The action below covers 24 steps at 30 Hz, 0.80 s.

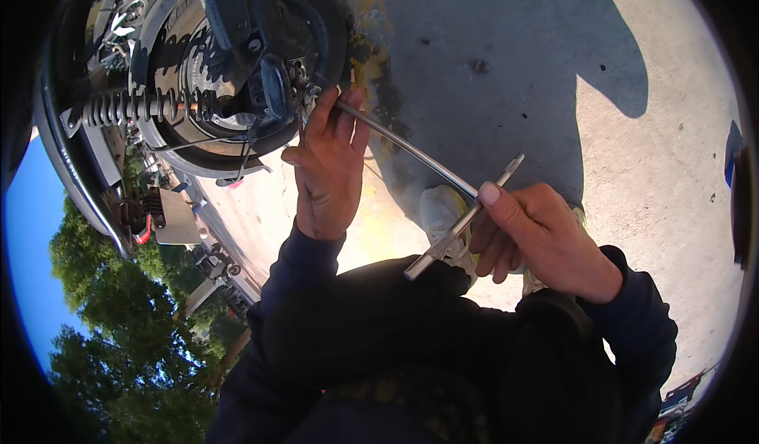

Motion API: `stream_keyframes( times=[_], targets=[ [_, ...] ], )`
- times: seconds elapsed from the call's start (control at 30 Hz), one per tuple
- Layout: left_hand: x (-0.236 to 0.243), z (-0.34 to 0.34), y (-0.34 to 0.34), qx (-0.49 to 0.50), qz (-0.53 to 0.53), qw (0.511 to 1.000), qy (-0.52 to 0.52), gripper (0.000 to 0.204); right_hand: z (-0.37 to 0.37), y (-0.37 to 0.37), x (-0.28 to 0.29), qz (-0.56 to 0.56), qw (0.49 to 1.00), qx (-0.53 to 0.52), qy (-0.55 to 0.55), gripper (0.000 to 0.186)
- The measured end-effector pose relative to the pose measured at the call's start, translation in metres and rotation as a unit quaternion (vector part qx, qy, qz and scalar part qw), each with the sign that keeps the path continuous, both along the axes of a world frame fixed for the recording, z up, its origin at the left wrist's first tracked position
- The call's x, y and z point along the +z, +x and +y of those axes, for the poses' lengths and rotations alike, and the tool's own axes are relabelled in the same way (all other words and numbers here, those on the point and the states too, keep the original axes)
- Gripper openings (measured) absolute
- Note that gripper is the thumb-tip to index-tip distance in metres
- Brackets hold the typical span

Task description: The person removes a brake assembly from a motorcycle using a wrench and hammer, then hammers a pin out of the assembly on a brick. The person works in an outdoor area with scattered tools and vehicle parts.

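Observation:
A silver T-handle wrench (407, 147) runs slantwise from the hub area of a motorcycle's rear wheel (170, 147) down to the right. My right hand (545, 238) is closed round the crossbar where it meets the shaft, thumb on top. At the far end, my left hand (328, 171) has its palm turned up and its fingers bent around the shaft close to the axle area. Those fingers hide the tip, so I cannot tell whether it sits on a nut or bolt. Left of this hand are the swingarm end (277, 88) and a coil-spring shock absorber (138, 108).
My shoes (443, 211) stand on the concrete floor (490, 88) under the wrench. A dark shadow and yellowish stains mark the concrete by the tyre. Trees (118, 317) and a parked vehicle (213, 262) show at the lower left.

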<state>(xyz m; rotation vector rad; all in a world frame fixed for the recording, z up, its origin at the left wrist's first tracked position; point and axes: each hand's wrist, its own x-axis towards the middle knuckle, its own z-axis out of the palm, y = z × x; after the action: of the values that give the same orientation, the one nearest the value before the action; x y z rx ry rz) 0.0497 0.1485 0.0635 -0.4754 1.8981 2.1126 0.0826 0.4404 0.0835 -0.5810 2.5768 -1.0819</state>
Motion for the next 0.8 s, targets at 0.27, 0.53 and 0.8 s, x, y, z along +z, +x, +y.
stream_keyframes(
  times=[0.27,0.53,0.8],
  targets=[
    [-0.005,0.001,-0.002,-0.015,0.01,1.0,0.011,0.113,-0.017,-0.009,-0.025,-0.377,0.88,-0.075,-0.279,0.041],
    [0.0,-0.004,0.0,-0.001,0.014,1.0,0.003,0.111,-0.011,-0.013,-0.01,-0.018,0.994,-0.049,-0.096,0.039],
    [-0.001,-0.003,0.0,0.012,-0.002,1.0,0.015,0.115,-0.014,-0.005,0.008,-0.242,0.964,0.01,-0.108,0.041]
  ],
)
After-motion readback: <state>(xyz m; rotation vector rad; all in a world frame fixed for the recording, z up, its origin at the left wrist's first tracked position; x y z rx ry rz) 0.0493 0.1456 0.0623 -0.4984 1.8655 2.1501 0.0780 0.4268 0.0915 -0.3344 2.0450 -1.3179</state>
